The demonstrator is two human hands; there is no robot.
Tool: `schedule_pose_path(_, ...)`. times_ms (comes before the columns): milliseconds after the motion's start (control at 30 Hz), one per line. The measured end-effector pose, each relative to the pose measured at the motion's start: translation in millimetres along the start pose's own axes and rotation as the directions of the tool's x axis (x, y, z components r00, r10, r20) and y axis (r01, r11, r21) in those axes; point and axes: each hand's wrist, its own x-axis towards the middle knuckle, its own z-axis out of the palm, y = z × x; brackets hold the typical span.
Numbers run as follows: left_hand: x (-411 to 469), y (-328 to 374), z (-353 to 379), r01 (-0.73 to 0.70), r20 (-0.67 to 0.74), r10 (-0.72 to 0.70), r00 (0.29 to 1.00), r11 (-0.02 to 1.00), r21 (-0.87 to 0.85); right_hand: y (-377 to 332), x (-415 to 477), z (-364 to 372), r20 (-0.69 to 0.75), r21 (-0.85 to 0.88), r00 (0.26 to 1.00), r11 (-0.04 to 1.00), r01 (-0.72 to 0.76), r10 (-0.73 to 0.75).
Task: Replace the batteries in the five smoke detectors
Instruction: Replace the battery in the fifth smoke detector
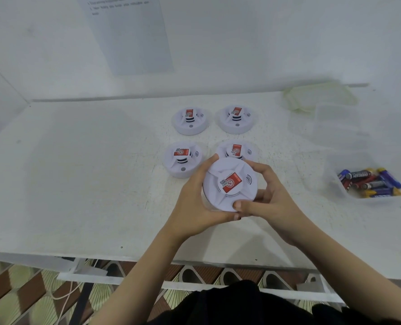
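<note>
A white round smoke detector (230,184) with a red sticker is held above the table, face up. My left hand (196,200) grips its left rim and my right hand (268,195) grips its right and lower rim, thumbs meeting at the front. Several more detectors of the same kind sit on the white table (89,184) behind it: two at the back (190,120) (236,118), one at near left (183,159), and one (237,150) partly hidden behind the held one. Loose batteries (370,182) lie in a clear tub at the right.
A second clear tub (330,127) and a greenish lid (319,96) sit at the back right. A printed sheet (129,31) hangs on the white wall. The table's front edge (148,256) runs below my wrists, with patterned floor beneath.
</note>
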Motion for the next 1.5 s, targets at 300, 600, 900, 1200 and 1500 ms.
schedule_pose_path(300, -2.1, -1.2, -3.5, -0.003, 0.008, 0.003, 1.000, 1.000, 0.002, 2.8, -1.7, 5.2, -0.007, -0.006, 1.000, 1.000, 0.006, -0.006)
schedule_pose_path(600, -6.0, -4.1, -5.0, 0.004, 0.021, -0.004, 1.000, 1.000, -0.006, 5.4, -5.5, 8.9, -0.010, -0.009, 1.000, 1.000, 0.014, -0.014)
schedule_pose_path(900, -10.3, -2.0, -9.1, -0.015, 0.033, 0.016, 0.999, 1.000, -0.022, 10.3, -8.8, 14.1, -0.016, 0.033, 1.000, 0.999, 0.012, -0.011)
schedule_pose_path(1200, -13.1, -7.5, -11.7, -0.026, 0.065, 0.029, 0.997, 0.999, -0.037, 14.2, -12.6, 18.4, -0.018, 0.047, 1.000, 0.999, 0.012, -0.011)
schedule_pose_path(1500, -16.4, -15.0, -12.1, -0.052, 0.092, 0.057, 0.994, 0.997, -0.062, 17.2, -17.7, 20.6, 0.000, 0.155, 1.000, 0.988, 0.003, -0.003)
